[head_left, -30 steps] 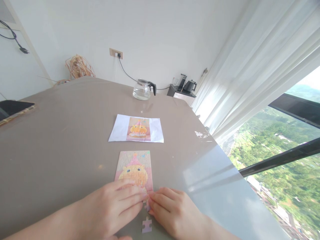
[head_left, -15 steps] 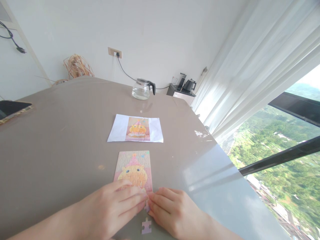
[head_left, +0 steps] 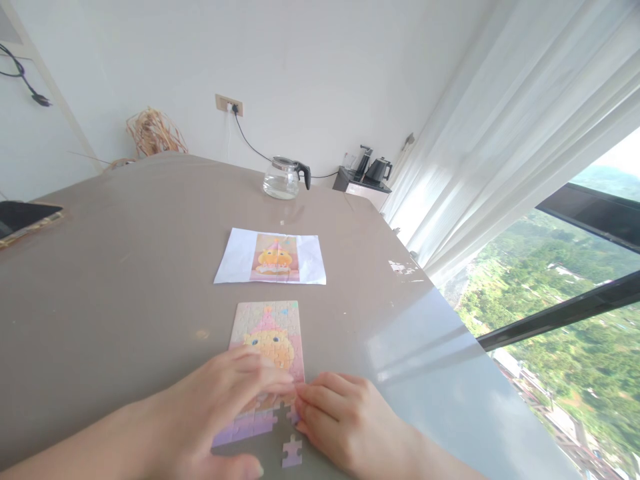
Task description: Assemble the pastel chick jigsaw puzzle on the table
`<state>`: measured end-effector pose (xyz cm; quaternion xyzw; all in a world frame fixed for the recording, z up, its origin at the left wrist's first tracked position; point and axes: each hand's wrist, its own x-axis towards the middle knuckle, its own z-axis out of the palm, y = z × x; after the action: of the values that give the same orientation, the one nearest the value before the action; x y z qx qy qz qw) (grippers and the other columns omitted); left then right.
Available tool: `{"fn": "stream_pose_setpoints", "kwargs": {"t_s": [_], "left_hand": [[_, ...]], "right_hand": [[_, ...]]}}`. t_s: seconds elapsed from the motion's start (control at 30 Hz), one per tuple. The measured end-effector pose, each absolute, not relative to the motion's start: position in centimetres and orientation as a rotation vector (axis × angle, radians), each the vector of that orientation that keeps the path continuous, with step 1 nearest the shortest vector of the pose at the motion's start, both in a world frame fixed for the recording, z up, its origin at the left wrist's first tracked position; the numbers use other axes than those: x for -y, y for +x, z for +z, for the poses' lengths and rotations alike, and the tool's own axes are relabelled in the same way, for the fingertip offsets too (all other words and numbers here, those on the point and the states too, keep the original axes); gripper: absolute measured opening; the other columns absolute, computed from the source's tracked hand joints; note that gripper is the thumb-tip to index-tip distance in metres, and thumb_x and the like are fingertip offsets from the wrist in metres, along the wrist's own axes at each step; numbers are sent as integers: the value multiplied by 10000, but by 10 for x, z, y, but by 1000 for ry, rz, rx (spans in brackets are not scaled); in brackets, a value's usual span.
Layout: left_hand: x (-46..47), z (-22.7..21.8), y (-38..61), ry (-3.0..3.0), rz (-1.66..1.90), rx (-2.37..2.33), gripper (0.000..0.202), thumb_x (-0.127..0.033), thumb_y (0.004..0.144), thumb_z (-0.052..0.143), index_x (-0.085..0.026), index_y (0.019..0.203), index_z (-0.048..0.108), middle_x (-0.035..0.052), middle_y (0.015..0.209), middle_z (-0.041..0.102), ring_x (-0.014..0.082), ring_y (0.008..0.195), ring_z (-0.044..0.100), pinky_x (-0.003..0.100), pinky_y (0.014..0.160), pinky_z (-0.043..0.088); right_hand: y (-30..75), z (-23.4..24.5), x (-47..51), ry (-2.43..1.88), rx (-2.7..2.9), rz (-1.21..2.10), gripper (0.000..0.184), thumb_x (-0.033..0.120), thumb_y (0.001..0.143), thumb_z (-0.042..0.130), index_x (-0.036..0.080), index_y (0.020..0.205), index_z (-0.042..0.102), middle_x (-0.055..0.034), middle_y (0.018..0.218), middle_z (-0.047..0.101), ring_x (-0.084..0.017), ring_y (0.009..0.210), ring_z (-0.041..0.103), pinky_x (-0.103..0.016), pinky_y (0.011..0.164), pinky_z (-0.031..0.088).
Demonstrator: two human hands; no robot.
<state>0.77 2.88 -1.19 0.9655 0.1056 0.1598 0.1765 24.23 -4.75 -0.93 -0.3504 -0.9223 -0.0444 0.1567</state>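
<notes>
A nearly whole jigsaw puzzle (head_left: 267, 333) with an orange creature on pink lies on the grey table (head_left: 125, 287) in front of me. My left hand (head_left: 220, 407) hovers over its lower part with fingers spread and slightly lifted, holding nothing. My right hand (head_left: 345, 420) lies beside the puzzle's lower right corner, its fingertips pressed on a piece at the edge. One loose lilac puzzle piece (head_left: 291, 452) lies on the table just below the puzzle, between both hands.
A printed reference picture (head_left: 273, 257) lies beyond the puzzle. Farther back stand a glass kettle (head_left: 283, 179) and a small stand with black kettles (head_left: 370, 175). A dark tablet (head_left: 25, 217) sits at the left edge. Curtains and a window are on the right.
My left hand has lifted off the puzzle and drawn back to the left, uncovering its lilac bottom rows. The right hand has hardly moved.
</notes>
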Motion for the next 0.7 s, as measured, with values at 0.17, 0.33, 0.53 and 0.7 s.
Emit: {"fn": "stream_pose_setpoints", "kwargs": {"t_s": [0.17, 0.33, 0.53, 0.7], "left_hand": [[-31, -14, 5, 2688, 597, -407, 601, -237, 712, 560, -236, 1258, 308, 25, 1139, 598, 232, 1057, 561, 342, 932, 412], [-27, -23, 11, 2613, 563, -446, 469, -231, 728, 505, -247, 1177, 371, 8, 1084, 572, 232, 989, 541, 413, 971, 329], [-24, -25, 13, 2638, 475, -500, 485, -184, 708, 570, -245, 1156, 393, 16, 1071, 544, 250, 997, 503, 434, 970, 299], [-23, -26, 12, 2650, 469, -505, 512, -185, 713, 580, -243, 1182, 383, 20, 1083, 538, 257, 1013, 497, 441, 977, 292]], "right_hand": [[242, -13, 47, -1008, 2573, -107, 217, 166, 959, 453, 138, 819, 617, -38, 748, 630, -161, 687, 558, -274, 590, 435], [242, -8, 50, -1032, 2582, -136, 241, 166, 952, 447, 158, 757, 589, -34, 725, 605, -152, 666, 528, -271, 582, 400], [241, -5, 54, -1052, 2625, -114, 296, 402, 902, 572, 174, 714, 578, 1, 668, 545, -140, 603, 445, -283, 530, 332], [240, -4, 55, -1049, 2624, -134, 275, 392, 881, 601, 175, 713, 584, 9, 658, 527, -140, 596, 420, -284, 524, 304]]}}
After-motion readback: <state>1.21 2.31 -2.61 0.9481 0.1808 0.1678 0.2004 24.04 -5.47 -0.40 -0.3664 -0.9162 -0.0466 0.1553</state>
